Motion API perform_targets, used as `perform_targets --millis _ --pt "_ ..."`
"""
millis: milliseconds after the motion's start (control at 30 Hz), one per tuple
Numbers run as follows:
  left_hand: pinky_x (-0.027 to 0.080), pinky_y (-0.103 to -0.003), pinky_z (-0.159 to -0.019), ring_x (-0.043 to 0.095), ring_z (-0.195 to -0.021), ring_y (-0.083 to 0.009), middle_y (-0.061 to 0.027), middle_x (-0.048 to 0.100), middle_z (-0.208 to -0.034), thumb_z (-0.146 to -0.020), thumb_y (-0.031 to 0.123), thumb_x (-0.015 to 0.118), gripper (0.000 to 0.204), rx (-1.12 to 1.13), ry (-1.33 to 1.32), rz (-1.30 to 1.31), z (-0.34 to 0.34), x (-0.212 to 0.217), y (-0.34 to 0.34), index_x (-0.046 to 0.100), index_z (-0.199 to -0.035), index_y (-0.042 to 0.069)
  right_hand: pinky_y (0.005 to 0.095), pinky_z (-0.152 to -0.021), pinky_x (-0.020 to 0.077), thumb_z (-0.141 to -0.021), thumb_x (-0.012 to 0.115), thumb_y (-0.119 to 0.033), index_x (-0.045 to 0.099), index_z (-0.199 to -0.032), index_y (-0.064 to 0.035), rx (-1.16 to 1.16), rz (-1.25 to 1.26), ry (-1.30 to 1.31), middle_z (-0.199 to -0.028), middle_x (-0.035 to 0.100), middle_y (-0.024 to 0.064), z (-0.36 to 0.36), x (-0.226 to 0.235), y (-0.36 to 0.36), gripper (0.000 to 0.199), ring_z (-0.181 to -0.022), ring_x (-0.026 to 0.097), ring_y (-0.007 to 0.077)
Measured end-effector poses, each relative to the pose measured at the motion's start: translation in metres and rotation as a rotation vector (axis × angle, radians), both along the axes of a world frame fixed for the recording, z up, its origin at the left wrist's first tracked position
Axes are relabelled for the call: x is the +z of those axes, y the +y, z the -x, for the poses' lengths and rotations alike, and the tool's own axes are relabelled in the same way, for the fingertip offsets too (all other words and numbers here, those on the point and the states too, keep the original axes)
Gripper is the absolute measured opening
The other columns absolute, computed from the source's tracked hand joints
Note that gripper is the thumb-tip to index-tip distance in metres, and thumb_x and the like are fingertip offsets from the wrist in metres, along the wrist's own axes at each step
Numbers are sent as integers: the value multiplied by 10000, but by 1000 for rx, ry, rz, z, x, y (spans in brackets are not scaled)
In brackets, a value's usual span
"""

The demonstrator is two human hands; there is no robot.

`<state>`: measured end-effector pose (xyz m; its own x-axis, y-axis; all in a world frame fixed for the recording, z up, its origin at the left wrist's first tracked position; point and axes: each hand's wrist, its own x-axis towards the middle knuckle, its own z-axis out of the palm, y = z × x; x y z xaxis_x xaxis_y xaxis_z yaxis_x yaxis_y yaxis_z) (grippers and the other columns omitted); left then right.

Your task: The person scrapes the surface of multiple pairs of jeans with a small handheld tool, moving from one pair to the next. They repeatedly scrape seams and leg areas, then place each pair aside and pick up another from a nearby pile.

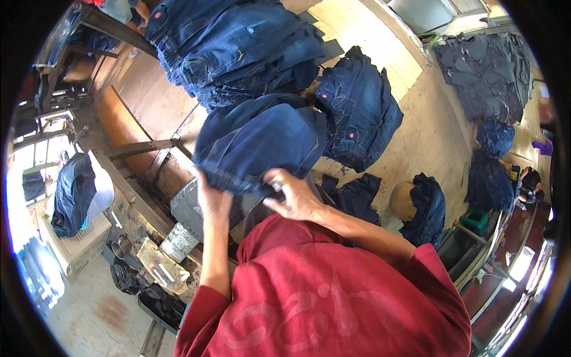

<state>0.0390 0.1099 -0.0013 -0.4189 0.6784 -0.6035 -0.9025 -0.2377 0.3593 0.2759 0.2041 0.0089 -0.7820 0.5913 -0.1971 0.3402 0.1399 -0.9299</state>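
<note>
A pair of dark blue jeans [256, 140] lies spread in front of me, its near edge raised at my hands. My left hand [214, 201] is closed on that edge at its left end, the fingers partly hidden and smeared by motion. At the right end of the edge, my right hand [294, 196] has its fingers curled over the denim, with the thumb lower down. Something small and shiny shows at its fingers, too small to name. Beyond the jeans rises a big heap of folded jeans [238, 47], and a second stack of jeans [360, 113] lies to its right.
A wooden table [434, 131] carries the stacks. Dark grey garments [488, 74] lie at the far right. Another denim piece [428, 205] sits near a round tan object [404, 201]. At left are a grey machine part [189, 208] and jeans [74, 193] on a beige box [80, 244].
</note>
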Motion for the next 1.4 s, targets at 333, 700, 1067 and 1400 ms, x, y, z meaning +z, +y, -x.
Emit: perform_targets --millis 333,700,1067,1400 --pt "564 -312 -935 708 -938 -90 28 805 -987 -890 70 911 140 -758 431 657 -29 3 -201 823 -998 84 386 -1100 540 -1079 721 -422 659 -1294 -29 304 748 7 -1231 752 129 42 14 -17 453 -1264 692 211" --pt "557 -455 -1066 698 -1238 -362 -219 713 -1317 -823 279 957 799 -552 1684 950 112 81 -83 590 -1479 8 474 -748 555 -1177 474 -441 596 -1160 -6 -204 109 -624 -858 734 193 -3 32 26 452 -839 753 370" --pt "624 -477 -847 792 -899 -446 -304 786 -975 -1060 678 584 822 -1287 1384 404 128 -84 72 793 -918 -104 382 -640 587 -963 770 -71 720 -1282 -43 -36 -486 -115 -906 767 81 115 19 -44 324 -717 737 265" --pt "543 -519 -497 705 -552 -413 -198 686 -627 -1070 366 701 284 -728 1963 527 127 -143 81 622 -1182 118 357 -538 556 -893 795 -89 782 -975 -123 15 -752 -203 -708 722 26 182 -16 -28 90 -578 683 199"
